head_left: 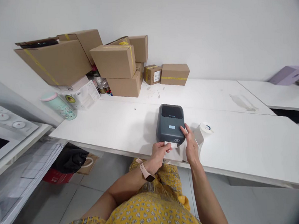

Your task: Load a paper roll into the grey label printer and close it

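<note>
A dark grey label printer [170, 124] sits near the front edge of the white table. A white paper label [173, 145] sticks out of its front slot. My left hand [159, 154], with a pink-banded watch on the wrist, pinches this label between thumb and fingers. At the printer's right side, my right hand [191, 145] rests with its fingers apart, fingertips touching the casing. Just right of that hand stands a white roll of labels [206, 129], with a loose strip of white paper trailing down from it.
Cardboard boxes [113, 62] are stacked at the back left of the table [241, 137]. A mint tumbler [60, 106] leans beside a white box [84, 95]. A purple box [286, 75] lies far right. A white appliance [11, 122] is at the left edge.
</note>
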The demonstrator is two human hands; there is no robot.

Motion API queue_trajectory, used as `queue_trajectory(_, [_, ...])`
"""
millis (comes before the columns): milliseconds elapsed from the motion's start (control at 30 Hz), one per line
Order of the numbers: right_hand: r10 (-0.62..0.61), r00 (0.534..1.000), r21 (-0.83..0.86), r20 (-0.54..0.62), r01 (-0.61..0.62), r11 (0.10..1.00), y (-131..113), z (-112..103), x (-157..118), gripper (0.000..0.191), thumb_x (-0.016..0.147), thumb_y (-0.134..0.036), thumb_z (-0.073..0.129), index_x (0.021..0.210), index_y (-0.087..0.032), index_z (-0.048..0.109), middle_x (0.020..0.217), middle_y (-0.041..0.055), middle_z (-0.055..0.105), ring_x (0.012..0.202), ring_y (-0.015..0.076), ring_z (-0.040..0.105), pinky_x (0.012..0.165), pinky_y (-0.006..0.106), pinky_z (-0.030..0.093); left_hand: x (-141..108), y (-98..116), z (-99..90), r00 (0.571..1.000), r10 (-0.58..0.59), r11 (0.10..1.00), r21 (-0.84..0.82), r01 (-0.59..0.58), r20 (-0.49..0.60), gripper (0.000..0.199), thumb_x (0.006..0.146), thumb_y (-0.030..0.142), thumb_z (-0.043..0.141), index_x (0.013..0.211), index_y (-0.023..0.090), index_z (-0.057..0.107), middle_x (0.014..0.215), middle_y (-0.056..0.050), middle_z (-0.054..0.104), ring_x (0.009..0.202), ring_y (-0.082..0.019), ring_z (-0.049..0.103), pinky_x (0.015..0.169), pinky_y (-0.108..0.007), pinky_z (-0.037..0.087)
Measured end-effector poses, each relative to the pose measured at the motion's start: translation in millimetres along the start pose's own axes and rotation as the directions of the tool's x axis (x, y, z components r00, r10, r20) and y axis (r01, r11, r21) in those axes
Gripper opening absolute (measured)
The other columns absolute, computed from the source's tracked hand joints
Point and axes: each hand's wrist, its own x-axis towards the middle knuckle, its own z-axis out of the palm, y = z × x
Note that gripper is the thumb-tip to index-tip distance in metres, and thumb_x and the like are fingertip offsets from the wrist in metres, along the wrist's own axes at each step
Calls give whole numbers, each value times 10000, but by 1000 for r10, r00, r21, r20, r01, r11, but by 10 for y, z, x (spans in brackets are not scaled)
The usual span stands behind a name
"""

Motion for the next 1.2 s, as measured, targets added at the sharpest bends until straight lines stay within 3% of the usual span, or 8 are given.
queue_trajectory(167, [-210, 976, -245, -52, 191, 950, -67, 42, 27, 437, 1002, -447, 310, 1226, -307, 659, 1518, 25, 421, 1459, 271, 236, 1168, 573, 217, 42, -110, 20, 994, 108, 993, 57, -106, -34, 294, 702, 425, 681, 601, 154, 630, 603, -19, 615, 649, -156, 548, 702, -293, 409])
queue_trajectory(333, [-343, 939, -408, 30, 325, 853, -140, 91, 90, 345, 984, -391, 386, 1190, -358, 661, 1568, -14, 334, 1475, 294, 198, 1156, 588, 197, 15, -76, -183, 982, 89, 990, 89, -105, 164, 314, 770, 426, 624, 616, 153, 645, 651, -31, 634, 687, -159, 554, 732, -288, 429])
queue_trajectory(467, [-341, 939, -444, 52, 328, 834, -137, 123, 125, 352, 989, -357, 370, 1200, -365, 653, 1543, -9, 382, 1464, 296, 230, 1143, 592, 203, 54, -17, -483, 969, 246, 956, 176, -236, -36, 284, 845, 396, 553, 677, 176, 617, 697, -3, 611, 740, -156, 552, 742, -270, 427])
queue_trajectory(567, [-374, 927, -450, 17, 341, 825, -129, 173, 133, 343, 982, -342, 384, 1176, -364, 666, 1517, -15, 428, 1456, 298, 254, 1157, 600, 161, 116, 71, -598, 919, 364, 918, 224, -327, -153, 256, 897, 422, 524, 899, 201, 653, 941, -27, 667, 946, -182, 589, 876, -295, 442])
queue_trajectory(700, [-371, 928, -467, -17, 321, 824, -125, 237, 134, 319, 963, -322, 431, 1177, -363, 664, 1461, -9, 506, 1452, 296, 275, 1176, 618, 65, 179, 194, -542, 896, 439, 874, 265, -407, -73, 377, 945, 428, 496, 1283, 271, 550, 1381, -65, 546, 1262, -219, 511, 1049, -367, 409])
queue_trajectory(867, [-249, 968, -317, 43, 249, 915, -48, 165, 76, 361, 983, -421, 379, 1250, -373, 617, 1539, -19, 406, 1475, 281, 247, 1182, 610, 143, 235, 174, -382, 889, 457, 862, 235, -449, 25, 495, 950, 434, 510, 1415, 277, 445, 1545, -75, 378, 1432, -248, 349, 1156, -415, 346])
queue_trajectory(1033, [-21, 1000, 27, -5, 21, 999, 39, 50, 11, 590, 1000, -539, 191, 1540, -307, 253, 1627, 24, 221, 1492, 266, 219, 1195, 543, 217, 210, 231, -305, 893, 445, 865, 225, -448, 65, 550, 962, 468, 476, 1468, 273, 383, 1563, -59, 360, 1447, -247, 330, 1184, -403, 325])
queue_trajectory(1200, [-94, 996, 45, 5, 94, 995, -224, -64, 416, 642, 978, -599, 221, 1553, -314, 214, 1625, 1, 223, 1498, 254, 195, 1225, 503, 147, 370, 665, -222, 826, 558, 821, 98, -563, 76, 500, 961, 464, 467, 1413, 249, 467, 1515, -47, 441, 1423, -239, 377, 1190, -393, 305])
